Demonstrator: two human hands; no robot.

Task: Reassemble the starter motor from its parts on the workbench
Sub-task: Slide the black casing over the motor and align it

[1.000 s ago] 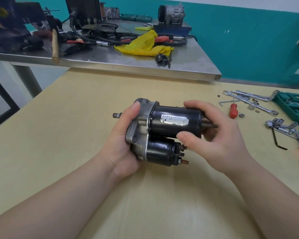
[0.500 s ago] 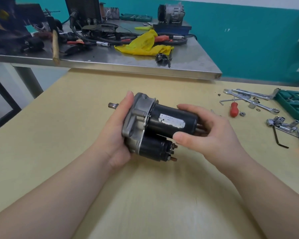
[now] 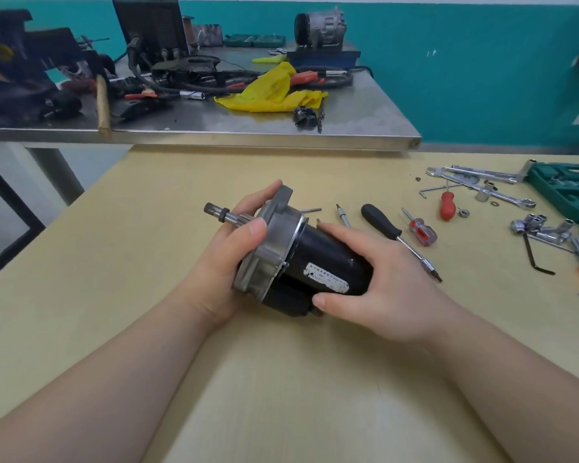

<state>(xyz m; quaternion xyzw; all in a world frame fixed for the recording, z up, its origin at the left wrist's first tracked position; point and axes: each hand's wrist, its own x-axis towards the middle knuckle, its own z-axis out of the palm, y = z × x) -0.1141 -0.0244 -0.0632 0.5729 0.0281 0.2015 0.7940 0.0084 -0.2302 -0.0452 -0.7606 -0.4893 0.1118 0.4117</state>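
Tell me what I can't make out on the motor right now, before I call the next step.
Head view only:
- Motor rear end: covered by the right hand, so its end cap and bolts can't be checked.
- Solenoid: mostly hidden beneath the motor body; terminals not visible.
- Label: print too small and blurred to read.
- Housing front face: partly covered by the left hand.
- Socket case: cut off by the right edge.

A workshop: steel bench (image 3: 348,128), wrenches (image 3: 482,188), socket set (image 3: 562,188)
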